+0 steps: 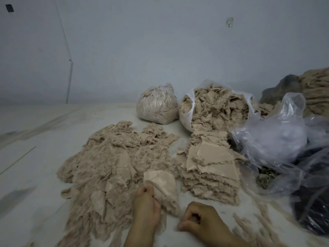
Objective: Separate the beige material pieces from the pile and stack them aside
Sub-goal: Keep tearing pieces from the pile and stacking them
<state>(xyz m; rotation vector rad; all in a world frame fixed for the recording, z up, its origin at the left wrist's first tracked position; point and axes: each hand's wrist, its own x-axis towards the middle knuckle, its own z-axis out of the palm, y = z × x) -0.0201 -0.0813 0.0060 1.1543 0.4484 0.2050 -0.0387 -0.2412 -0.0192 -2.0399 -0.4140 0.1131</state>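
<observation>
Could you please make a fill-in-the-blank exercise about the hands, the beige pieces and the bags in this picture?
1. The left hand grips a beige piece at the near edge of the loose ____.
2. The right hand is curled and holds ____.
3. The neat stack lies to the ____ of the loose pile.
4. Behind the stack, the open plastic bag is ____ with beige pieces.

Missing words: pile; nothing; right; filled
</observation>
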